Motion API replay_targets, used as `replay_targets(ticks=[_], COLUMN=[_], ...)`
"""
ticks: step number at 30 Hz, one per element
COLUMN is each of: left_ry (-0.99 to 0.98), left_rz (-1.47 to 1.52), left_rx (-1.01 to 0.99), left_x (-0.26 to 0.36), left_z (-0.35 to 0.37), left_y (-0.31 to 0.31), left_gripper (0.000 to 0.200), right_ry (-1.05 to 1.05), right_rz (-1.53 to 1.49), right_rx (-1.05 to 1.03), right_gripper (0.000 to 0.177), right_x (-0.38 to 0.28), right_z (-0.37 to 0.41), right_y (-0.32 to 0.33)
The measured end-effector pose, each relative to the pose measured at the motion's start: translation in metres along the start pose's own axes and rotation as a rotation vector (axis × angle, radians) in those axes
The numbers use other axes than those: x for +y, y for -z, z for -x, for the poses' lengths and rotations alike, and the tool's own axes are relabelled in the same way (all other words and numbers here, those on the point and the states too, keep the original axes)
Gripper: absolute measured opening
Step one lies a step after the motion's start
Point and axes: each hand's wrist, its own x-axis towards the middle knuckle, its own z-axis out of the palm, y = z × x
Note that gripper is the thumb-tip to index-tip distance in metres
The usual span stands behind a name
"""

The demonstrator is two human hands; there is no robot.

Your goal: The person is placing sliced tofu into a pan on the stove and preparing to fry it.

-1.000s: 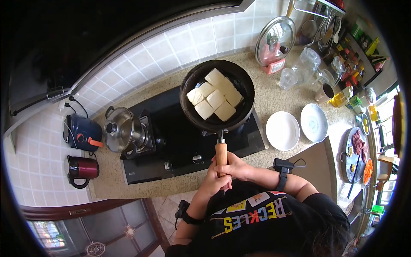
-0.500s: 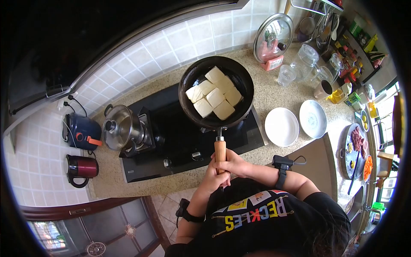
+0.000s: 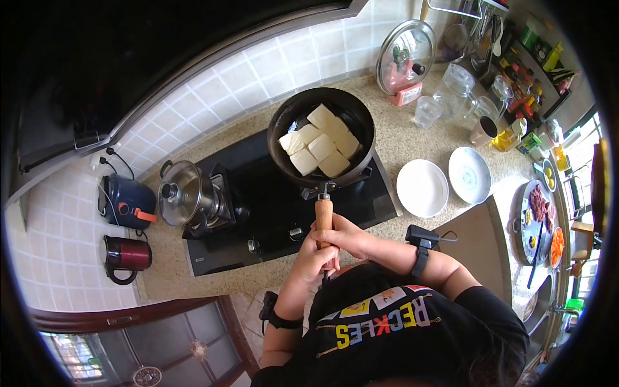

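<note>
left hand (image 3: pixel 311 261) and right hand (image 3: pixel 345 235) both wrap their fingers tight round the light wooden handle (image 3: pixel 324 213) of a round black frying pan (image 3: pixel 353 111) of pale tofu blocks (image 3: pixel 320 147), over the black glass hob (image 3: pixel 271 200).

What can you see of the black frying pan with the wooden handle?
The frying pan is round, black and deep-sided, seemingly metal, with a light wooden handle on a metal neck. It is over the right side of the black cooktop, handle pointing toward the person. Several pale blocks lie in it. The left hand and right hand both grip the handle's end.
</note>
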Motion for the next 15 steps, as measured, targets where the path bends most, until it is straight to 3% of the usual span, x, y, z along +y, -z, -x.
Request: replay_targets(ticks=[7, 11, 14, 15], left_ry=[0.025, -0.048, -0.027, -0.042], left_rz=[-0.072, -0.089, 0.009, -0.029], left_rx=[0.007, 0.012, 0.004, -0.031], left_x=[0.013, 0.013, 0.016, 0.01], left_z=[0.003, 0.005, 0.005, 0.005], left_y=[0.007, 0.004, 0.002, 0.009], left_gripper=[0.034, 0.03, 0.028, 0.034], right_ry=[0.052, -0.027, -0.08, -0.068], right_rz=[0.08, -0.035, -0.102, -0.031], right_rx=[-0.093, -0.232, -0.258, -0.168], right_gripper=[0.062, 0.06, 0.062, 0.062], right_x=[0.004, 0.002, 0.019, 0.021], right_z=[-0.008, 0.009, 0.017, 0.02], right_y=[0.002, 0.006, 0.019, 0.019])
